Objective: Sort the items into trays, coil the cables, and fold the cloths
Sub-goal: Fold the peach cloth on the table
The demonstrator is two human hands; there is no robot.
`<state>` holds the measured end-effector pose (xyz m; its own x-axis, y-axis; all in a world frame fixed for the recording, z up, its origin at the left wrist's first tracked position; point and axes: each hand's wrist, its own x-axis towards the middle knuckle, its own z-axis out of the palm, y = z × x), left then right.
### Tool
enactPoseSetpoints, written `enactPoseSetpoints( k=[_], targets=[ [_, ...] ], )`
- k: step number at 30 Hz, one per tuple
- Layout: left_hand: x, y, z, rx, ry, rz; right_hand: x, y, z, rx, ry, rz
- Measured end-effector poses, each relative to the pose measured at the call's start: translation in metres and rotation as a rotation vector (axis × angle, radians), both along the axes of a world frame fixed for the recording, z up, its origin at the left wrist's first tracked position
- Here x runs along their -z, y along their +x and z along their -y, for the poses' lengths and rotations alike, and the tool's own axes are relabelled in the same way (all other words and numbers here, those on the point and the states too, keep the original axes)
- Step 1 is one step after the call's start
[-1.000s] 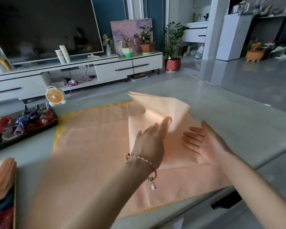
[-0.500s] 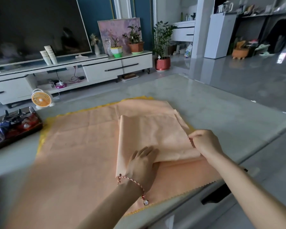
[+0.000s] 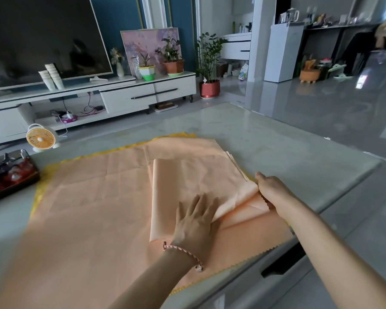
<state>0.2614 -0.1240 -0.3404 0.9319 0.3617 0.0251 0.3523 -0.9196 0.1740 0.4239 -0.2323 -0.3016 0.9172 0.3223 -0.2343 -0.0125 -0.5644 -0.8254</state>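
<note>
At right hand (image 3: 273,192), cloth (image 3: 198,175) corner higher

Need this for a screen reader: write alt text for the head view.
A person's left hand presses flat on a folded peach fabric cloth while the right hand grips its right edge. It lies on a larger spread peach cloth on a pale grey table, a dark tray at left.

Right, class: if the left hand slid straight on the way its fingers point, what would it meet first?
The left hand lies flat on the folded peach cloth; ahead is only more of that cloth, then bare table. Nothing stands in that line, as far as this view shows.
</note>
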Motion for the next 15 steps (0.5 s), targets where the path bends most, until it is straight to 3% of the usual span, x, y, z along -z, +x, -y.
enactPoseSetpoints(
  k=[11,15],
  targets=[
    [-0.001,0.002,-0.002,0.150,0.124,-0.160,-0.009,0.001,0.015,-0.185,-0.056,-0.061],
    [-0.011,-0.015,-0.017,0.189,0.113,-0.129,-0.005,0.000,0.016,-0.188,-0.026,-0.068]
  ],
)
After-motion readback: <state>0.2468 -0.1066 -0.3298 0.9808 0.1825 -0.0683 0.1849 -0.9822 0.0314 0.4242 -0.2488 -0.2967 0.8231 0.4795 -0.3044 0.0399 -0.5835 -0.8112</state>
